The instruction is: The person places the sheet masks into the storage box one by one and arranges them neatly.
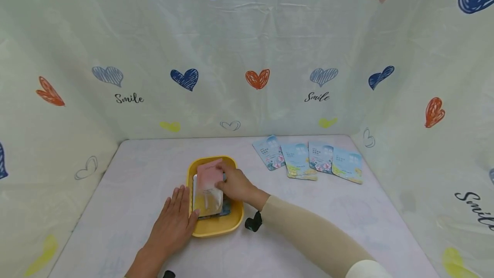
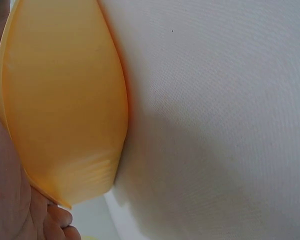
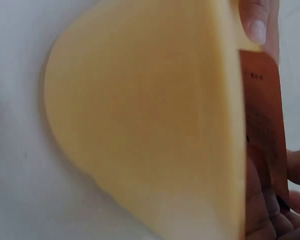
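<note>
Pink packet [image 1: 209, 180] over yellow tray [image 1: 221, 227], left of your right hand [image 1: 236, 184], which pinches its right edge; your left hand [image 1: 173, 220], fingers straight, touches tray's left edge.

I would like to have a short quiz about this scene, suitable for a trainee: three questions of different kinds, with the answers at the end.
1. Fill the gap: the left hand touches the yellow ____.
2. In the head view, which hand is nearer to the group of blue packets at the far side of the table?
3. What does the right hand hold? A: a pen; B: a pink-topped packet; C: nothing.

Key:
1. Tray.
2. The right one.
3. B.
</note>
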Action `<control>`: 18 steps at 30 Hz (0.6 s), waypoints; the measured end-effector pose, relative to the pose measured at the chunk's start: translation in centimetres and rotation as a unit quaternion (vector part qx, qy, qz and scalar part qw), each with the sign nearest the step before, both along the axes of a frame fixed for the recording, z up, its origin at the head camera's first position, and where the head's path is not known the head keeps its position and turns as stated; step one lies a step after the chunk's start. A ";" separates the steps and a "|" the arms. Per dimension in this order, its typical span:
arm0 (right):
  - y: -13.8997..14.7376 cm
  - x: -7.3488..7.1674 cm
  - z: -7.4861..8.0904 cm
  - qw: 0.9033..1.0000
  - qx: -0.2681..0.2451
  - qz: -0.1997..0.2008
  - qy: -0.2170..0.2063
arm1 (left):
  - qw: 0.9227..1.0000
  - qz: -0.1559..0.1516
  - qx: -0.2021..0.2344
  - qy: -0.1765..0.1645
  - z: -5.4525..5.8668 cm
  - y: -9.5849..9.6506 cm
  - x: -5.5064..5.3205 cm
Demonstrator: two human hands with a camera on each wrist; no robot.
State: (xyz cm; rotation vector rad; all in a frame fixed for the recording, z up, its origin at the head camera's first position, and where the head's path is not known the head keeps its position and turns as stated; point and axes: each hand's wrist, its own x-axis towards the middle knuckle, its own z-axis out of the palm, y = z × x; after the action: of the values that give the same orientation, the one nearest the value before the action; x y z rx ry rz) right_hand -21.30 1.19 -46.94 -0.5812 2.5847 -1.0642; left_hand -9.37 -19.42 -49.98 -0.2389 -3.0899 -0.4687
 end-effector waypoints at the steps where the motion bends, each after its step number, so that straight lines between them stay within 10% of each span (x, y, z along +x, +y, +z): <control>1: 0.0 0.0 0.0 1.000 0.019 0.014 0.011 | 1.000 -0.001 0.003 0.001 0.0 0.0 0.0; 9: -0.1 -0.1 0.4 0.991 0.095 0.072 0.053 | 1.000 -0.006 0.005 0.004 0.1 -0.1 0.1; 18: 0.9 0.1 0.6 0.987 0.094 0.018 0.127 | 1.000 -0.007 0.015 0.008 0.1 0.1 0.3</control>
State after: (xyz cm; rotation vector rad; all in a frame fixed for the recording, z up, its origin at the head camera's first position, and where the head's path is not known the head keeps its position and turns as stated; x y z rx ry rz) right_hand -21.24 2.10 -46.36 -0.7546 2.8385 -0.7668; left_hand -9.09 -19.28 -49.85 -0.2634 -3.0649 -0.5102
